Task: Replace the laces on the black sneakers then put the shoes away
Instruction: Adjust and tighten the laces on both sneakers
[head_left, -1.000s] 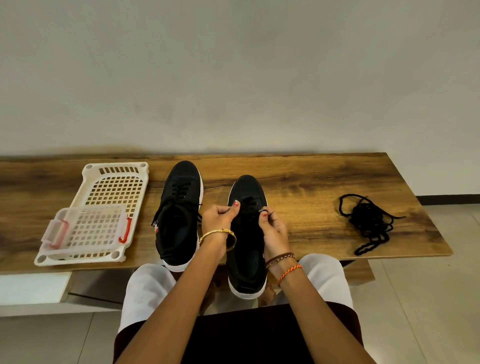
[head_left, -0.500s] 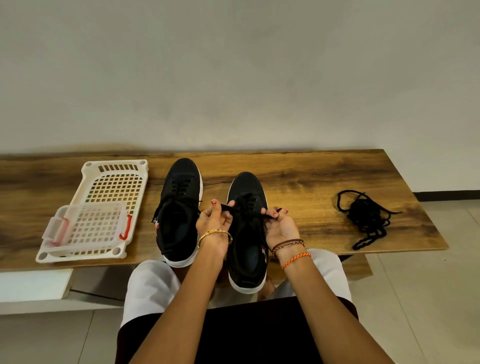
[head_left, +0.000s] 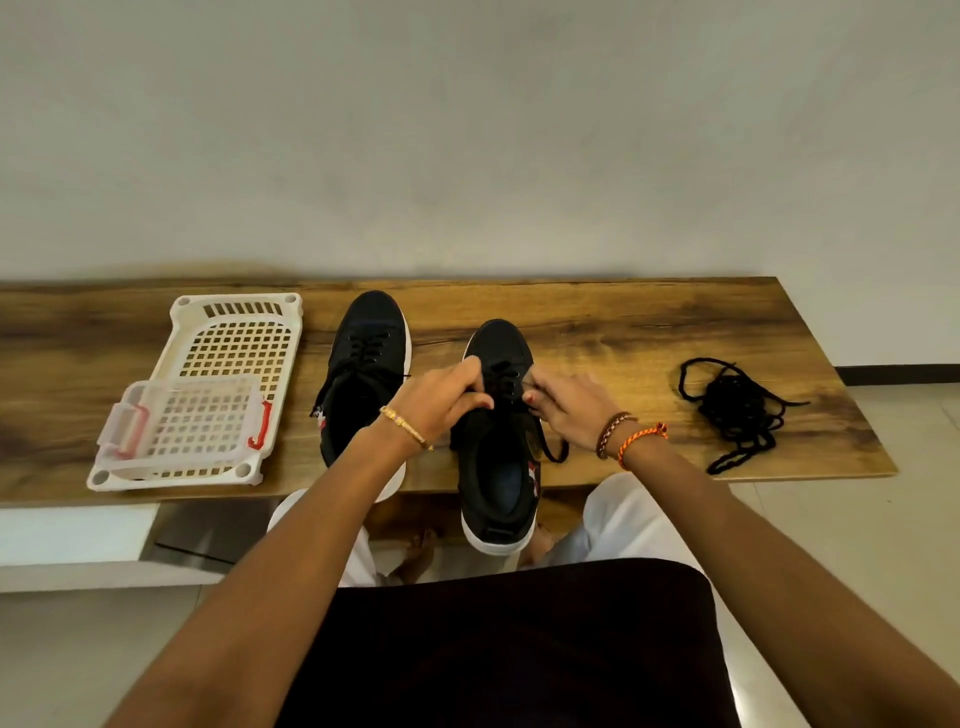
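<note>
Black, with a white sole, the right shoe (head_left: 496, 457) lies on the near edge of the bench (head_left: 623, 332), toe toward the wall and heel jutting over the edge above the person's lap. Both hands meet over its lacing. The left hand (head_left: 441, 400) has its fingers curled tight at the lace (head_left: 506, 382), thumb tucked under; the right hand (head_left: 571, 410) pinches the same lace from the other side with curled fingers. One loose end of that lace loops down the shoe's right flank, beside the right wrist. Just to the left, close but apart, the left shoe (head_left: 363, 374) sits fully laced, toe also toward the wall, its heel partly hidden by the left forearm. A gold bangle (head_left: 406, 427) rings the left wrist; brown and orange thread bands (head_left: 631, 436) ring the right. Well to the right on the wood lies a tangled heap of black old laces (head_left: 737, 410). Far left stands a white perforated tray (head_left: 234, 343), with a smaller clear basket (head_left: 189, 421) with red handles resting in its near end. Behind the bench rises a plain pale wall (head_left: 467, 130).
</note>
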